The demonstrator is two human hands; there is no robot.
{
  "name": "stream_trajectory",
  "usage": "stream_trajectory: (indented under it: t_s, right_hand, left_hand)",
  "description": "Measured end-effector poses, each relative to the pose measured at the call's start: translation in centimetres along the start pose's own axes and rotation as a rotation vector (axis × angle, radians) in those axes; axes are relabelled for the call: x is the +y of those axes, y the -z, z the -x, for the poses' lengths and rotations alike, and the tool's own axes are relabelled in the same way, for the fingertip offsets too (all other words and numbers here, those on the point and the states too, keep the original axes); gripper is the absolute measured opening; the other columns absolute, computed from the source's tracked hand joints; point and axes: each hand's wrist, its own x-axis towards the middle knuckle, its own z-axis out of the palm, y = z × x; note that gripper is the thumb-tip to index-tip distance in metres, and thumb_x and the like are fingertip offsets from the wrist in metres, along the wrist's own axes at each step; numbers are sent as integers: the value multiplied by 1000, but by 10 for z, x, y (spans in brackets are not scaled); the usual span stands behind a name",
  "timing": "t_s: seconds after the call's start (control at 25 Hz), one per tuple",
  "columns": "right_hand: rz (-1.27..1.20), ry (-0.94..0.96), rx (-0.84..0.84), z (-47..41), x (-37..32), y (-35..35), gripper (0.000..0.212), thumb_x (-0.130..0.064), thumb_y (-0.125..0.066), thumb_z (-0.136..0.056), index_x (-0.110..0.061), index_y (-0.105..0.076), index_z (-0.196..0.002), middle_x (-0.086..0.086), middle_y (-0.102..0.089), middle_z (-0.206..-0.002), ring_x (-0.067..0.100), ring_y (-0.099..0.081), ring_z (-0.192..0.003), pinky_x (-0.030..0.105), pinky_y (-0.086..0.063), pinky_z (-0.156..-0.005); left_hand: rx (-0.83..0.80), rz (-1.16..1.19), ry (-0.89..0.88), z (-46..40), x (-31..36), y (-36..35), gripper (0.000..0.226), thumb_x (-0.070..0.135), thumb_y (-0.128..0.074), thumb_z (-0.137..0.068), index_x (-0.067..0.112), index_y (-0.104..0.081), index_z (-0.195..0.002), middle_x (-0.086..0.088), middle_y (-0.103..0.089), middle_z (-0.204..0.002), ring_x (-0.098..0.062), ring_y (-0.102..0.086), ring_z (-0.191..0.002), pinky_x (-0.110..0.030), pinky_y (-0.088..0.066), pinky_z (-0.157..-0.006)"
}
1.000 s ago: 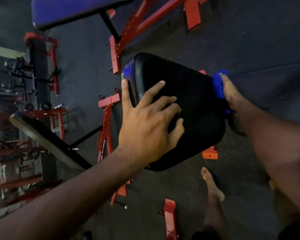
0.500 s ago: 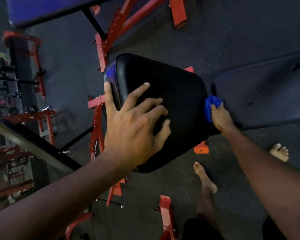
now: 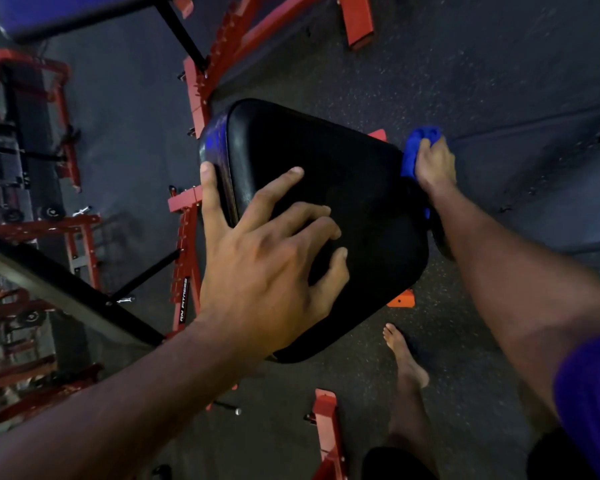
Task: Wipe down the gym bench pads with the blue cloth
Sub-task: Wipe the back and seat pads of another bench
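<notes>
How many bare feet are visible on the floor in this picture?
1. The bare foot stands on the dark floor just below the black bench pad, right of centre. The other foot may be hidden under the right arm.

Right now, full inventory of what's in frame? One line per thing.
seat pad: 1, black, centre, on a red frame
blue cloth: 1, blue, against the pad's right edge
bench frames: several, red, left, top and bottom
blue pad: 1, top left
long black pad: 1, lower left
floor: dark, speckled
left hand: spread flat on the seat pad
right hand: grips the blue cloth
bare foot: 1 visible, on the floor below the pad
</notes>
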Motion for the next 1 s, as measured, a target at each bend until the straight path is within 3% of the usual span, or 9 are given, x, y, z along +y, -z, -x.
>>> stream_trajectory:
  t_s: [0.16, 0.32, 0.6, 0.8, 1.0]
  right_hand:
    - [109, 52, -137, -2, 5, 8, 54, -35, -33, -104, -1, -36, -146, 33, -45, -142, 45, -45, -130, 41, -36, -105]
    - [214, 137, -175, 51, 60, 20, 38, -21, -47, -101, -4, -39, -134, 37, -56, -120, 51, -57, -108, 50, -45, -90]
    - [68, 52, -206, 137, 133, 44, 39, -7, -58, -92, -12, -51, -130, 16, -65, -119, 34, -61, -111, 40, -46, -95]
    - [28, 68, -82, 73, 66, 26, 32, -13, -52, -95, -4, -53, -125, 25, -61, -122, 39, -58, -112, 42, -45, -93]
    - [77, 78, -20, 44, 44, 18, 27, -26, -47, -99, -14, -50, -123, 19, -61, -121, 36, -60, -108, 37, -45, -86]
  left_hand:
    - [-14, -4, 7, -1, 1, 1, 31, 52, -50, -99, 35, -75, -105, 17, -71, -119, -20, -38, -148, -76, -1, -116]
    - [-42, -39, 9, -2, 2, 3, 31, 53, -50, -98, 36, -74, -106, 17, -71, -120, -20, -37, -148, -77, -1, -115]
    - [-75, -59, 17, -2, 2, 4, 37, 55, -45, -99, 35, -74, -109, 16, -70, -122, -20, -36, -149, -77, 1, -116]
    - [-25, -56, 6, -2, 0, -1, 36, 54, -46, -99, 34, -75, -105, 17, -72, -118, -19, -38, -147, -76, 0, -117]
    - [-1, -71, 1, 0, -2, -3, 34, 54, -47, -99, 34, -75, -105, 17, -72, -116, -17, -39, -147, -74, 2, -118]
